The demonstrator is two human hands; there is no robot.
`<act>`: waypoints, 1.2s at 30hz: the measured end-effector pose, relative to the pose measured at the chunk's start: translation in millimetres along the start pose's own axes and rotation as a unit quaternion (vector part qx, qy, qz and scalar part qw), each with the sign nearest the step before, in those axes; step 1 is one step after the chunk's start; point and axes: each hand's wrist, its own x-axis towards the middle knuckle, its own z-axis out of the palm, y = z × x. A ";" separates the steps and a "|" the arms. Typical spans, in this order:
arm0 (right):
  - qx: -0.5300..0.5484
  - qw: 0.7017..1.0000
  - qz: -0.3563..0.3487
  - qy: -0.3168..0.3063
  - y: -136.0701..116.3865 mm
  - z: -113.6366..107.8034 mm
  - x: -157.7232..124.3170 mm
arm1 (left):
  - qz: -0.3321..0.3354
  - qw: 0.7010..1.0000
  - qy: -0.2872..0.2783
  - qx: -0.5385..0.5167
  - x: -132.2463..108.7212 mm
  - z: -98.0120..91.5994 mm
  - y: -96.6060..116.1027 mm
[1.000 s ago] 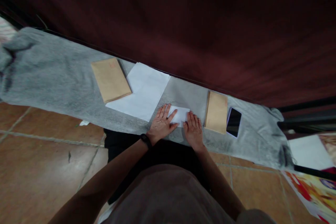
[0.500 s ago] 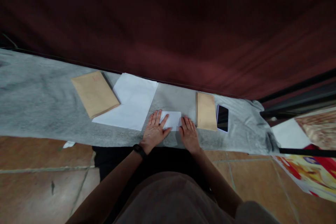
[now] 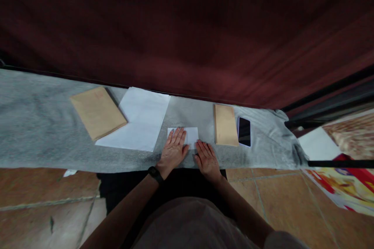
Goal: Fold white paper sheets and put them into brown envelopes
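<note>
A small folded sheet of white paper [image 3: 191, 137] lies flat on the grey cloth in front of me. Across its left part my left hand [image 3: 173, 151] rests palm down, fingers stretched out and covering some of it; a dark watch is on that wrist. My right hand [image 3: 208, 160] lies flat at the paper's lower right corner, fingers extended, fingertips at its edge. Left of my hands is a stack of larger white sheets [image 3: 143, 118], partly under a big brown envelope stack [image 3: 97, 113]. Smaller brown envelopes [image 3: 226, 125] lie right of my right hand.
A phone [image 3: 244, 131] with a dark screen lies beside the smaller envelopes. The grey cloth [image 3: 37, 124] covers a long narrow surface, with a dark red curtain [image 3: 175, 46] along its far side. A colourful printed package [image 3: 347, 186] is at the right, below a dark bar.
My left hand has shifted left over the folded paper and its fingers are closer together. My right hand has moved slightly down to the paper's lower corner. The camera view has tilted a little.
</note>
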 end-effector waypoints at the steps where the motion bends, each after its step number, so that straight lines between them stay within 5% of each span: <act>1: 0.000 1.000 0.003 0.001 -0.6 0.5 0.6 | 0.017 1.000 -0.007 -0.005 3.2 1.7 4.4; 7: -0.004 1.000 0.011 0.004 -2.8 0.8 2.3 | 0.057 0.997 -0.047 -0.024 25.6 15.3 21.0; 19: 0.028 0.999 -0.019 0.014 3.9 1.1 -5.0 | 0.063 0.997 -0.037 -0.021 44.6 21.5 13.8; 27: 0.057 0.998 -0.018 0.034 3.2 4.3 -3.0 | 0.103 0.993 -0.062 -0.008 2.7 2.9 5.5; 36: 0.116 0.993 0.015 0.007 9.0 -3.6 7.2 | 0.117 0.993 -0.030 0.003 -48.4 -7.9 -13.7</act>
